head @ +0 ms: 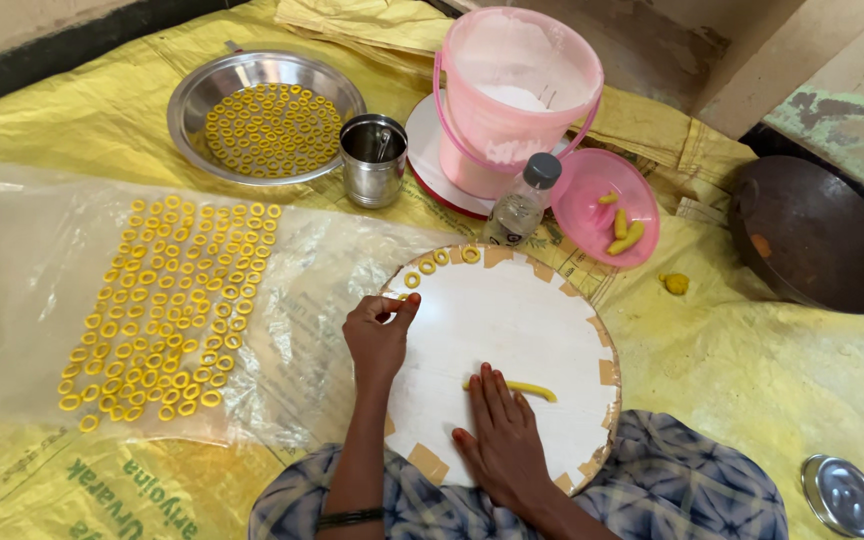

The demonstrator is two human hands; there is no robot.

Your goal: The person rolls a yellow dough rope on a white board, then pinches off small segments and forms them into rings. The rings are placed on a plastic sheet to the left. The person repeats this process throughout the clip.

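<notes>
The work surface is a round white board [512, 330] with taped edges, resting across the person's lap so that both hands reach it without stretching. The right hand [505, 440] lies flat on the board, palm down, fingers together and extended, with the fingertips pressing on one end of a thin yellow dough rope [532, 389]; the flat posture suits rolling the rope against the smooth board. This hand grips nothing. The left hand [380, 335] is at the board's left rim, fingers pinched together on a small piece of yellow dough; its shape cannot be told because the fingers cover it. A short row of finished dough rings [439, 263] sits along the upper left rim of the board, clear of the rolling area in the middle. To the left, a clear plastic sheet [22, 270] spread over yellow sacking [752, 370] carries many yellow rings [167, 305] in close rows, apart from one another so they do not stick. A steel plate [197, 100] behind it holds more rings. A steel cup [373, 160] stands just beside the plate. A pink bucket [512, 95] holding white flour stands on a plate near a small clear bottle [518, 205], and a pink lid [592, 215] holds spare dough pieces within reach. A dark wok [812, 235] lies at the right, and a small steel lid [840, 494] lies at the lower right.
</notes>
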